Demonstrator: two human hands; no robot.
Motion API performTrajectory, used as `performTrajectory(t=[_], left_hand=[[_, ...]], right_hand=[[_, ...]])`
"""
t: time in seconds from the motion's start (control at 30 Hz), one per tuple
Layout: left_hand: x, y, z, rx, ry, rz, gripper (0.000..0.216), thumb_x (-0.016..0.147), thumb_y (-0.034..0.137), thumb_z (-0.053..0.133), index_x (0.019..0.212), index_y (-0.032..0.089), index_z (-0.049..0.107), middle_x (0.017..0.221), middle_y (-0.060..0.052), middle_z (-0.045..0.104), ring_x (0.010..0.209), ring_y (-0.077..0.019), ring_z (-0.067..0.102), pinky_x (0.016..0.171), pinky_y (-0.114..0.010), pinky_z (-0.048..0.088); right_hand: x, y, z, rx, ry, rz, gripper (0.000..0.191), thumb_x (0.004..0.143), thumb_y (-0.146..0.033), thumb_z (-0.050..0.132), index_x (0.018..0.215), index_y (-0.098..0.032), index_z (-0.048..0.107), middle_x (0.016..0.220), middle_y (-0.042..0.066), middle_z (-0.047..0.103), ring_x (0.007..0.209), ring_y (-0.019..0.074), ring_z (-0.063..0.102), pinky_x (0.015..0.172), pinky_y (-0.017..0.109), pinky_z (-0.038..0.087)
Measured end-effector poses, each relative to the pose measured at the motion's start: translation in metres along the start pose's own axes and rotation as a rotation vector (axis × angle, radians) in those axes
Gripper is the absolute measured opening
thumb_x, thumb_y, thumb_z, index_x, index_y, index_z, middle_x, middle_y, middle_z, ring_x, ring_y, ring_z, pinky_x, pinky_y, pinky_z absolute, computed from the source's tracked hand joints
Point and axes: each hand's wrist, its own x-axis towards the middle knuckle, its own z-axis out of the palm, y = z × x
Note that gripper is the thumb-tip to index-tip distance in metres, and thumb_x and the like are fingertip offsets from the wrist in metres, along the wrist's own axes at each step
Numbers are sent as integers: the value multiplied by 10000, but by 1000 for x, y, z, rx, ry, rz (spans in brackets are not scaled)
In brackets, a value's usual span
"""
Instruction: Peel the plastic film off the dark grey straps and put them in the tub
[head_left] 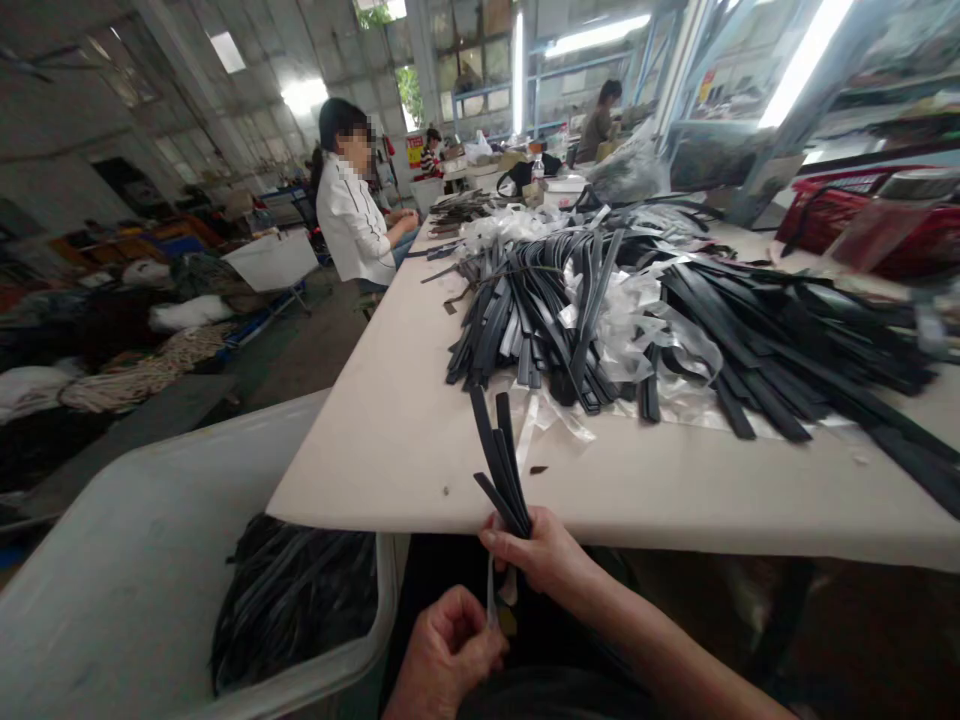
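My right hand [541, 553] grips a small bunch of black strips [501, 462] that fan upward over the table's front edge. Just below it, my left hand [448, 645] pinches a thin pale plastic film strip [491, 595] hanging down from the bunch. A large heap of black strips [675, 320] mixed with clear film scraps [630, 315] lies on the beige table [390, 440] beyond my hands.
A white plastic bin [135, 560] at my left holds discarded black strips [292, 600]. A person in a white shirt [351, 215] sits further along the table's left side; another person [600, 115] works at the far end. A red basket [847, 215] stands at the right.
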Motion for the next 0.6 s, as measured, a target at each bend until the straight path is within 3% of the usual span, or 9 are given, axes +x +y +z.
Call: performTrajectory(t=[0.1,0.2,0.33,0.47,0.6], left_hand=[[-3,-2,-4,-73,-29,15,481,597,533,824,626,175,503,582,9,616,525,-99,500,550,-226,346],[-6,1,-5,-293,-84,-35,455,657,517,801,691,166,513,632,-3,639,538,-90,519,559,-214,348],[-5,1,-4,-544,-63,-73,436,708,507,776,745,181,488,615,30,609,498,-78,518,524,-200,347],[-3,2,-1,-529,-118,-109,395,720,468,774,752,173,514,605,17,623,479,-79,521,503,-197,353],[-5,14,4,-346,-164,-145,265,693,258,756,887,137,620,635,-20,669,519,-93,539,562,-213,390]], right_hand=[[-1,0,1,-24,10,-32,225,723,-331,701,602,-171,599,523,-43,539,449,70,408,410,192,307],[-4,-6,-3,-6,-7,-10,267,743,-416,668,641,-177,606,542,-43,541,382,52,318,357,207,232],[-9,-10,-11,28,-7,11,332,750,-506,620,686,-183,580,553,-52,513,358,45,297,346,206,226],[-10,-5,-16,22,1,-3,357,777,-526,593,702,-177,578,540,-63,461,366,45,287,357,204,218],[-10,-1,-18,-16,-7,-35,366,794,-526,607,693,-175,588,587,-39,507,389,50,303,362,210,217]])
